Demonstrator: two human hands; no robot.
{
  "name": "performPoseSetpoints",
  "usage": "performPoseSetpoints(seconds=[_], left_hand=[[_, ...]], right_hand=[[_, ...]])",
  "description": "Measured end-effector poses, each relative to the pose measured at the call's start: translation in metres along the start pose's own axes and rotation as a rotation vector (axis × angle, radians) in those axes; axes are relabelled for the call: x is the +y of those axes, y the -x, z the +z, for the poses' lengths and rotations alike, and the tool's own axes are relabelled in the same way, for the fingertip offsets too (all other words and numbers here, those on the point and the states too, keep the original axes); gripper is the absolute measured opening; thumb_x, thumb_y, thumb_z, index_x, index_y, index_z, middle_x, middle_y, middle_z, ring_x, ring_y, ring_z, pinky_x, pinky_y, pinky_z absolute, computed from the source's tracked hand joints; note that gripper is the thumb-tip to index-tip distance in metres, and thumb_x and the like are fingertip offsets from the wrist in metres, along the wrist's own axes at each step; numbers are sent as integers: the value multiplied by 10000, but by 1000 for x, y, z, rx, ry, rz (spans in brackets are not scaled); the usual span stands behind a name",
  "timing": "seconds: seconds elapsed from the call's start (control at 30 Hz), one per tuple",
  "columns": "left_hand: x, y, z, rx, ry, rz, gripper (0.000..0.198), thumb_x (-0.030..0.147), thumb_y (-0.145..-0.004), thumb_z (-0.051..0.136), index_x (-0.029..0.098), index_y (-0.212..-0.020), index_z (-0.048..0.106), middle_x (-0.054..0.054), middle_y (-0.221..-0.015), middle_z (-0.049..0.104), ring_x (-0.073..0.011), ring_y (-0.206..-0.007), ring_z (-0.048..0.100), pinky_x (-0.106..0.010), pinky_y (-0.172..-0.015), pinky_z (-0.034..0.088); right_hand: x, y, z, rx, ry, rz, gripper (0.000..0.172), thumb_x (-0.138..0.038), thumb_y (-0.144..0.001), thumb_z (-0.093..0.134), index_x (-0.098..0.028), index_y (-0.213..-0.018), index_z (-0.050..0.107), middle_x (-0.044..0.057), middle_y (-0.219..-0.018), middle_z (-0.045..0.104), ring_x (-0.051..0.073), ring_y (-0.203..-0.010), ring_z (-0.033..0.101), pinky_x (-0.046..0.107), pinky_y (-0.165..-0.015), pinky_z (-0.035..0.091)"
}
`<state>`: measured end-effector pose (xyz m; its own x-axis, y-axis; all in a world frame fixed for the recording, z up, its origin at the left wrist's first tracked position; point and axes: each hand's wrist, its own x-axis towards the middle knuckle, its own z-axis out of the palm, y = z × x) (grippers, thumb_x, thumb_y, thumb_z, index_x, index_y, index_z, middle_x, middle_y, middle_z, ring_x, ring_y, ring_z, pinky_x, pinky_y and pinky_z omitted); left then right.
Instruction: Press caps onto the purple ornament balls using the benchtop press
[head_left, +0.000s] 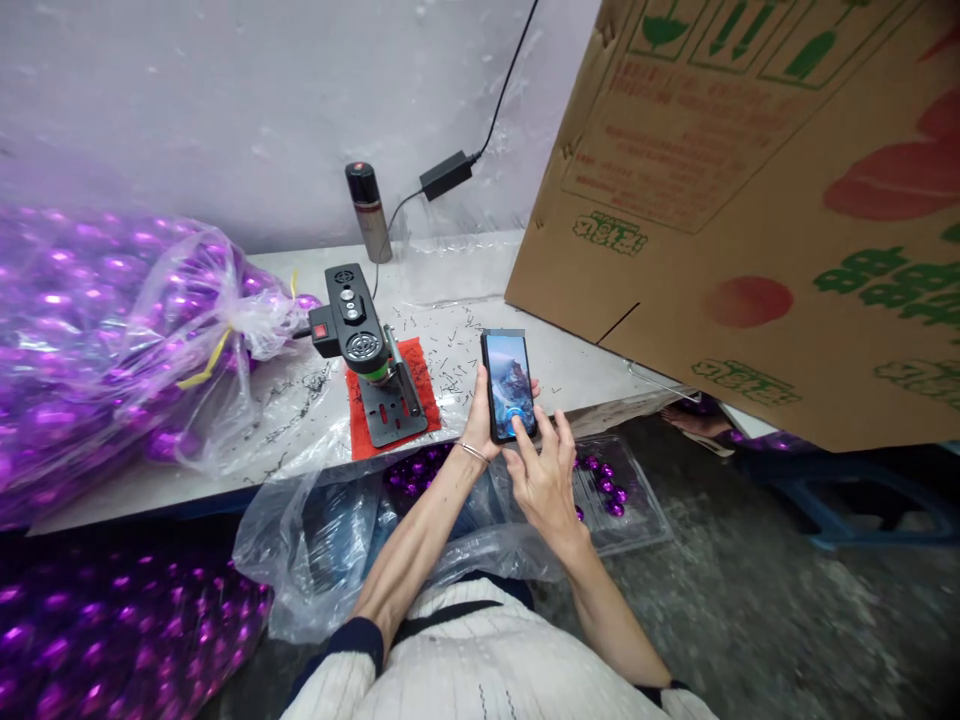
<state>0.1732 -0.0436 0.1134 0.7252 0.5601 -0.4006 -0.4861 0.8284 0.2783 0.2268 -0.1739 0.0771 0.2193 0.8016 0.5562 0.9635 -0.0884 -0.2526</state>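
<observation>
Wearing a cream top point(465, 655), nearest of all. Facing crumpled clear plastic point(330, 560) and a transparent tray point(637, 520) bearing loose purple balls point(615, 508), just in front of the desk point(559, 365). Cradling the phone point(510, 375) in the left hand point(478, 425), screen upward, over the desk's near edge. Holding nothing in the right hand point(547, 485), spreading its fingers loosely and aiming one at the lower screen; not clearly showing contact with the glass. Seemingly being midway through using the phone: already gripping it and having the screen lit, but probably lacking further touches. Not handling, farther off, the black machine point(364, 340) standing on a red sheet point(427, 370) amid dark scraps. Flanking it, on the left, with a tied bag of purple balls point(135, 310) and, on the right, with a cardboard box point(675, 300). Ending with a spray can point(371, 215) near the wall point(247, 120).
</observation>
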Motion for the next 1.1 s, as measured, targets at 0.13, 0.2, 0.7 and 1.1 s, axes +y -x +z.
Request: performPoseSetpoints(seconds=[0.13,0.2,0.7,1.1], left_hand=[[-3,0,0,-4,7,3,669,648,-1022,329,113,-1164,705,-120,-911,773,-207,-839,760,-282,-762,610],[-4,0,0,-6,11,-14,668,642,-1025,327,107,-1149,707,-123,-917,773,-201,-827,757,-272,-750,606],[-12,2,6,-46,-2,-33,732,662,-1022,286,80,-1204,691,-154,-940,779,-247,-892,765,-364,-863,613],[-23,1,5,-31,38,-21,588,558,-1047,376,136,-1346,656,-135,-1125,777,-254,-1082,744,-355,-1034,553]], right_hand=[[0,1,-2,8,2,1,475,-328,-1010,490,-241,-1477,483,174,-1545,455,361,-1530,274,634,-1163,401],[2,2,-2,13,-5,6,468,-320,-1009,491,-247,-1471,490,170,-1549,452,361,-1531,274,643,-1163,399],[11,-4,-14,111,-119,37,427,-281,-1014,441,-260,-1428,545,129,-1507,516,324,-1505,348,621,-1183,405],[16,-55,-6,72,9,-19,435,-357,-1024,411,-249,-1417,563,140,-1572,414,342,-1537,253,595,-1200,363]])
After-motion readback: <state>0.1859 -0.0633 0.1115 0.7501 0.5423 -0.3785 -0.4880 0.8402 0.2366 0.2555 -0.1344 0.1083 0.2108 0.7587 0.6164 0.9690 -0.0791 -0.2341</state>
